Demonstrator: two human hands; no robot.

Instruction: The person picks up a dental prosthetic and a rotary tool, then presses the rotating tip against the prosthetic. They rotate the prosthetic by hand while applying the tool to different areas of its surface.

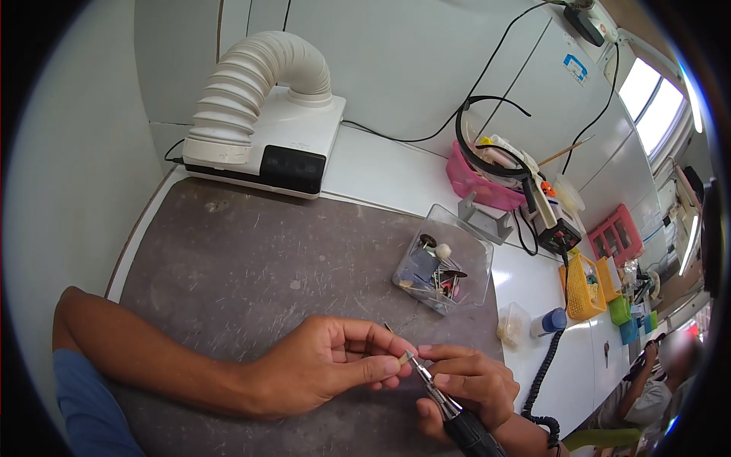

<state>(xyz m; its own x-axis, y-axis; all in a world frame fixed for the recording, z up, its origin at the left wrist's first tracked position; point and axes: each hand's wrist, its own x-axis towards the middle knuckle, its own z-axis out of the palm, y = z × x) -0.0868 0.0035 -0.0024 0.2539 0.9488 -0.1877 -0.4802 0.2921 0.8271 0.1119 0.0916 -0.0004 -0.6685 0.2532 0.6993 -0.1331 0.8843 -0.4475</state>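
Observation:
My left hand point(316, 369) pinches a small yellowish piece point(403, 360) between thumb and forefinger; its kind is too small to make out. A black and silver rotary tool handpiece point(466, 428) is in my right hand point(480, 385), fingers wrapped around its metal nose. Its small pointed grey bit point(411, 355) is right at the yellowish piece. Both hands are low over the dark scratched work mat point(259, 266). Beyond them, a clear plastic box point(480, 266) holds several mounted discs and bits, with a white buffing tip point(442, 250) among them.
A white dust extractor point(304, 137) with a ribbed hose stands at the back left. Right of the mat are a pink basket point(476, 179), a blue-lidded jar point(550, 323), a coiled black cord point(542, 385) and a yellow basket point(585, 293). Another person point(647, 388) sits far right.

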